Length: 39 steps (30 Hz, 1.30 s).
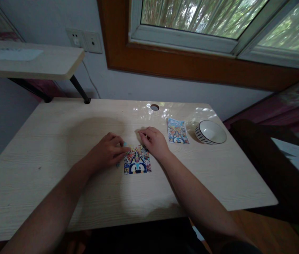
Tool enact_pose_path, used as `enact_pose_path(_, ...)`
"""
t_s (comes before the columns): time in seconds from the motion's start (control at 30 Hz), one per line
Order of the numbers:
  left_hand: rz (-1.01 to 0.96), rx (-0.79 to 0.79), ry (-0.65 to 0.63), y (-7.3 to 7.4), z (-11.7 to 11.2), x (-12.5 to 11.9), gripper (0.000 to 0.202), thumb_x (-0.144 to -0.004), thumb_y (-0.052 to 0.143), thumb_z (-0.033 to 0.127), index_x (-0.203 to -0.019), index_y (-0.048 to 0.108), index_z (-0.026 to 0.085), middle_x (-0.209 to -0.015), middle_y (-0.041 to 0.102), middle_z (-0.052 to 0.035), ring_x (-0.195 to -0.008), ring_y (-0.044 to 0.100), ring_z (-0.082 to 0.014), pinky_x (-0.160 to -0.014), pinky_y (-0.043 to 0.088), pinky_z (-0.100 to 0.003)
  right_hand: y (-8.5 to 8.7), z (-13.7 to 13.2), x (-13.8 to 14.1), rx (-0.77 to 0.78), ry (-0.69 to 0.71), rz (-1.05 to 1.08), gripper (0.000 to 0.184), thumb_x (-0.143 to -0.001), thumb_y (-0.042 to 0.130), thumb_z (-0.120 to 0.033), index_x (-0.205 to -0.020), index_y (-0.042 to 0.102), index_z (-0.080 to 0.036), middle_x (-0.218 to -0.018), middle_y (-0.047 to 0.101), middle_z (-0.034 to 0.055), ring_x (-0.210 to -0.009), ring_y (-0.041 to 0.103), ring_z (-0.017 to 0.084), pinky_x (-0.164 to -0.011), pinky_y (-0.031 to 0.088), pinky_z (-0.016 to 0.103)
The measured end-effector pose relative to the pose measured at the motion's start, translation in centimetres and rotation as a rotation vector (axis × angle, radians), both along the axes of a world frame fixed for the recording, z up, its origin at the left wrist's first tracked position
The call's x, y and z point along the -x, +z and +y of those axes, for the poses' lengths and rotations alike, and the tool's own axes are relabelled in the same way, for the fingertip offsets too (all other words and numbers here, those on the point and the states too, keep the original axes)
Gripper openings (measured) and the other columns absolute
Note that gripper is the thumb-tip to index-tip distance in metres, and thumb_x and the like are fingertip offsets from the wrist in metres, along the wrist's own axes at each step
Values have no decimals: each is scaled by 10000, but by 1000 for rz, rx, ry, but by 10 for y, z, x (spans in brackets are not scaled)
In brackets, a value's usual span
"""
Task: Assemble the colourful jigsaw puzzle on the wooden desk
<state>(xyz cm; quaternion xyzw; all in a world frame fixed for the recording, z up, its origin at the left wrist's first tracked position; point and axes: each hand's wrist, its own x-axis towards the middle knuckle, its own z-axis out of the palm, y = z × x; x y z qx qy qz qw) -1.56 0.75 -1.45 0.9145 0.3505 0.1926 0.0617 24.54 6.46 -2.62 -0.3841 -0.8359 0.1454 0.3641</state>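
Note:
A partly assembled jigsaw puzzle [138, 166] lies flat on the table, with a blue cartoon dog face along its lower part and a busy multicoloured pattern above. Its upper edge is uneven. My left hand [109, 150] rests at the puzzle's left side, fingers stretched out and apart, fingertips at its upper left. A small light-blue piece [124, 144] sits by those fingertips, and another small piece [117, 164] shows under the hand. At the upper right corner, my right hand [154, 141] is curled with thumb and forefinger together; whatever they pinch is too small to make out.
A printed picture sheet [178, 131] with the same dog face lies to the right, beside a white bowl [213, 132] with a striped outside. The pale wooden table [99, 201] has a round cable hole [154, 107] at the back. A raised shelf [56, 67] stands at back left.

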Motion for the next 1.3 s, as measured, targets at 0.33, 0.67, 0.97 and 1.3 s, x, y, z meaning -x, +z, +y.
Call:
enact_pose_path(0.33, 0, -2, 2, -3, 1, 1, 298, -1004, 609, 341, -1266, 741, 289, -1111, 643, -100, -1090, 497, -274, -978, 449, -450, -3, 2, 1, -7, -1, 16, 169, -990, 589, -199, -1037, 751, -207, -844, 669, 56, -822, 604, 202, -763, 486, 340)
enact_pose_path(0.67, -55, -4, 15, -6, 1, 4, 296, -986, 633, 306, -1262, 739, 297, -1118, 641, -91, -1076, 500, -264, -955, 461, -427, -8, 2, 3, -85, 23, 28, 388, -883, 567, -35, -1150, 741, -256, -1065, 662, 76, -1004, 578, 247, -904, 490, 426)
enact_pose_path(0.97, -147, -56, 136, -6, 5, 9, 260, -990, 607, 280, -1191, 771, 263, -999, 660, -71, -983, 522, -235, -920, 460, -417, -7, 2, 3, -36, 33, 26, 468, -841, 541, 2, -1164, 746, -268, -1078, 657, 76, -1022, 573, 253, -930, 477, 443)
enact_pose_path(1.3, -389, -53, 450, -3, 11, 21, 277, -1004, 554, 316, -1147, 777, 235, -941, 678, -41, -921, 585, -207, -911, 474, -389, -6, 3, -1, -58, 16, 72, 473, -818, 535, 19, -1136, 737, -266, -1060, 656, 70, -1007, 582, 252, -907, 485, 440)
